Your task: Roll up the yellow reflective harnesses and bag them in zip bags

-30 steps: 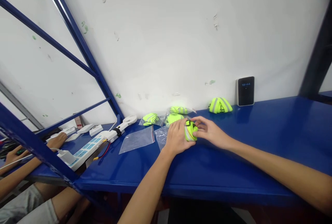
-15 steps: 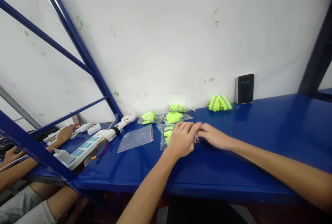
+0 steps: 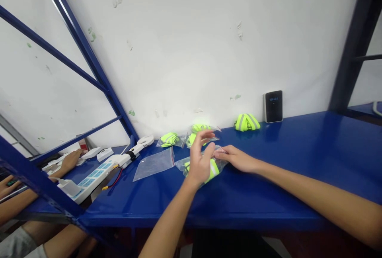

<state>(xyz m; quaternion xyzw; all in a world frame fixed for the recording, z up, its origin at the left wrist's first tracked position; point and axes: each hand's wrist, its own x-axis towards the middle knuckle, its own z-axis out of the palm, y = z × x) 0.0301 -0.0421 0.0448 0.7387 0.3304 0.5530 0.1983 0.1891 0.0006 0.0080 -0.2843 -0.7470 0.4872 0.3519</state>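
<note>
A clear zip bag with a folded neon-yellow reflective item [image 3: 214, 169] lies on the blue table, partly hidden behind my left hand. My left hand [image 3: 201, 161] is over the bag, its fingers raised and apart. My right hand [image 3: 237, 158] pinches the bag's upper right edge. Behind them are more bagged neon items, one at the left [image 3: 169, 139] and others [image 3: 200, 128] close to the wall. A flat bag without a neon item [image 3: 154, 164] lies left of my hands. An unbagged neon bundle [image 3: 247, 122] sits at the back right.
A black-fronted device [image 3: 273, 106] leans on the wall at the right. On the left are a small white fan [image 3: 145, 141], a power strip [image 3: 94, 176], a blue frame post [image 3: 38, 176] and another person's hand [image 3: 71, 160].
My left hand has lifted and spread its fingers, moving slightly left. More of the bagged neon item now shows between my hands. The camera view has shifted a little.
</note>
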